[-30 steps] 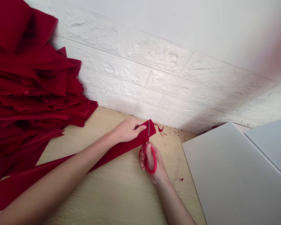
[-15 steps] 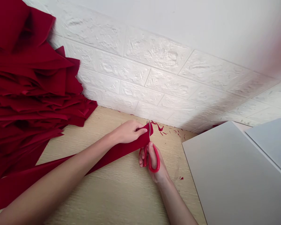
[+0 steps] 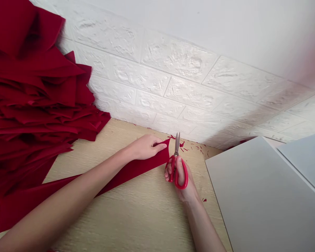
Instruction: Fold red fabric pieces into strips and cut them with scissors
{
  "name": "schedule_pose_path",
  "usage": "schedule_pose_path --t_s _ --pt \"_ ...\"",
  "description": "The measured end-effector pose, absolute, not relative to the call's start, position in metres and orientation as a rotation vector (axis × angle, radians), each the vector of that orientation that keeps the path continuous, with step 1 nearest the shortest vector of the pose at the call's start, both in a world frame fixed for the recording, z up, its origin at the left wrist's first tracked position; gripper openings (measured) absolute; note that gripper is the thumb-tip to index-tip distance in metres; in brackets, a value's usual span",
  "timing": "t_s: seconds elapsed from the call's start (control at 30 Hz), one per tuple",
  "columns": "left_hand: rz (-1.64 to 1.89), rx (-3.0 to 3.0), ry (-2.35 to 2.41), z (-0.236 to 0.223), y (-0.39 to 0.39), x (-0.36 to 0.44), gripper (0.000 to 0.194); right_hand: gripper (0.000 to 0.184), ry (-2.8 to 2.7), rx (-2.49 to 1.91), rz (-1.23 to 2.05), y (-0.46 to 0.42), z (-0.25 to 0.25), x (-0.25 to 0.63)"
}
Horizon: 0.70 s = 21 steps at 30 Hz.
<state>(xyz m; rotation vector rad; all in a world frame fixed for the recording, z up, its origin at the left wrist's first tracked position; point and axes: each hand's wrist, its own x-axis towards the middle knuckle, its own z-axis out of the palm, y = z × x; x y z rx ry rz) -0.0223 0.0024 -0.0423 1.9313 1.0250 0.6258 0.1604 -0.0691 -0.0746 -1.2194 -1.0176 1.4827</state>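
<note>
My left hand point(image 3: 148, 147) pinches a long dark-red fabric strip point(image 3: 139, 168) near its far end, thumb on top. The strip runs back under my left forearm toward the lower left. Its cut end is slightly curved. In my right hand point(image 3: 182, 175) is a pair of scissors point(image 3: 176, 148) with red handles, thumb and fingers through the loops. The metal blades point up and away, slightly parted, just right of the strip's end and apart from it.
A big heap of red fabric pieces point(image 3: 42, 91) fills the left side. Small red scraps point(image 3: 196, 146) lie along the foot of the white brick-patterned wall point(image 3: 152, 77). A grey-white panel point(image 3: 257, 196) stands at the right on the pale wooden table point(image 3: 136, 217).
The scissors have moved right, off the strip's end, and the tip that lay beyond the blades is gone from the strip. My left hand keeps its hold.
</note>
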Motion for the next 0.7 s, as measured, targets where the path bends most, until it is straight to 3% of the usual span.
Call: schedule_pose_path --t_s 0.4,0.63,0.7 --pt "0.632 1.890 1.045 -0.038 0.001 -0.024 0.043 0.049 -1.238 -1.335 1.354 -0.070 -0.063 0.172" --pt "0.348 1.904 0.899 0.006 -0.061 -0.018 0.074 0.047 -1.268 -1.928 0.518 -0.049 -0.068 0.227" --pt "0.354 2.017 0.846 0.011 -0.099 -0.016 0.075 0.043 -1.339 -2.007 0.405 -0.045 -0.071 0.233"
